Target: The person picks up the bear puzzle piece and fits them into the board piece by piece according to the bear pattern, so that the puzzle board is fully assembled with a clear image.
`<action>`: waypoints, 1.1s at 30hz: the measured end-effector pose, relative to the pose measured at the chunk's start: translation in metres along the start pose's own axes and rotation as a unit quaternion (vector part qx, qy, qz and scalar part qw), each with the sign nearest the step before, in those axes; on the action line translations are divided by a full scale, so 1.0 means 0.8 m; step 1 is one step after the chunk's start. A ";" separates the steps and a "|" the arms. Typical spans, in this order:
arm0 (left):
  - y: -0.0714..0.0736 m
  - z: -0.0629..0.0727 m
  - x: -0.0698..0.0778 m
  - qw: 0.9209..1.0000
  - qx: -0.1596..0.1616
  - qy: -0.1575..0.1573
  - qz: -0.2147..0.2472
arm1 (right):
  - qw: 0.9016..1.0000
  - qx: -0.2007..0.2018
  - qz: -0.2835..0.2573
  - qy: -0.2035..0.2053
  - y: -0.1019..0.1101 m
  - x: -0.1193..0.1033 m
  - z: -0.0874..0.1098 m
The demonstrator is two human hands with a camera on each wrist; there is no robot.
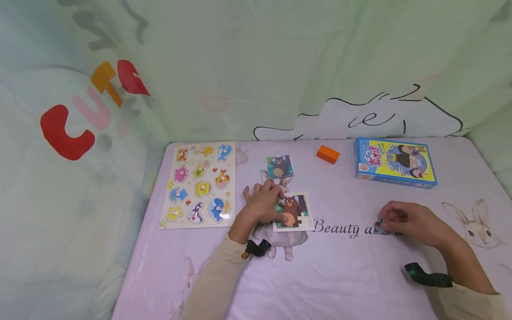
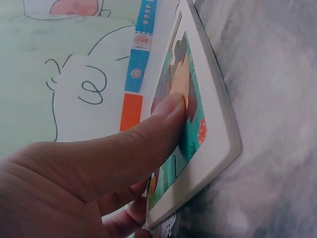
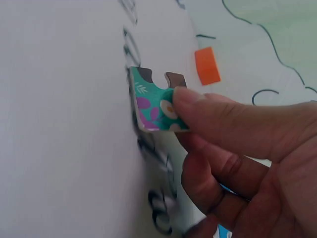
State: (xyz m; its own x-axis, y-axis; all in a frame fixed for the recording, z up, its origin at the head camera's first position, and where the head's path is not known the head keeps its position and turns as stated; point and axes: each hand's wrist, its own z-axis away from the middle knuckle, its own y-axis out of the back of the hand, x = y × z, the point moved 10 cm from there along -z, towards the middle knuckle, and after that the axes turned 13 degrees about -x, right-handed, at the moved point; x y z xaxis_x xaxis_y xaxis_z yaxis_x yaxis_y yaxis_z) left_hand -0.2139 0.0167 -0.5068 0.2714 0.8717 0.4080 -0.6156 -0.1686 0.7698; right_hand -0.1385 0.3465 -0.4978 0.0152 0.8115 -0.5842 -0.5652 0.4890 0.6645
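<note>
A small square jigsaw puzzle [image 1: 295, 209] with a brown bear and a pale frame lies at the middle of the table. A white gap shows at its lower right corner. My left hand [image 1: 262, 205] holds the puzzle at its left side; in the left wrist view the thumb [image 2: 166, 116] presses on the picture and the other fingers curl by the frame's edge, partly hidden. Off to the right, my right hand [image 1: 418, 224] pinches a puzzle piece [image 3: 152, 106] between thumb and fingers, close over the printed lettering. This piece is teal with purple shapes and brown bits beside a rounded notch.
Behind the puzzle lies a bear picture card [image 1: 280, 167]. An orange block [image 1: 328, 154] sits farther back, with a blue and yellow box [image 1: 396, 162] to its right. On the left is a knobbed sea-animal board [image 1: 233, 164]. Printed curtains [image 1: 240, 66] hang along the table's back edge.
</note>
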 end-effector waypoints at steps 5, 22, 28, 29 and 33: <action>-0.001 -0.002 -0.001 1.000 0.001 0.001 0.000 | 0.999 -0.013 -0.028 0.015 -0.004 -0.016 -0.007; -0.001 -0.002 0.000 1.000 0.003 0.003 -0.002 | 0.991 -0.039 -0.089 0.093 -0.041 -0.101 -0.059; -0.001 -0.003 0.000 1.000 0.004 0.003 -0.004 | 0.985 -0.072 -0.115 0.110 -0.062 -0.125 -0.078; -0.001 -0.003 0.000 1.000 0.005 0.003 -0.004 | 0.984 -0.075 -0.116 0.112 -0.064 -0.129 -0.081; 0.000 -0.003 -0.001 1.000 0.005 0.003 -0.005 | 0.982 -0.077 -0.117 0.127 -0.072 -0.145 -0.090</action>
State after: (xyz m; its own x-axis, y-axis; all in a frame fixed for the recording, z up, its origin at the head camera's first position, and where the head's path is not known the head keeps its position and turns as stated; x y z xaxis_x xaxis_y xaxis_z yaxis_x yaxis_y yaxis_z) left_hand -0.2157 0.0173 -0.5081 0.2737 0.8756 0.3980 -0.6051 -0.1649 0.7789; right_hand -0.1668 0.2009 -0.5018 -0.0355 0.5679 -0.8223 -0.6884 0.5826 0.4321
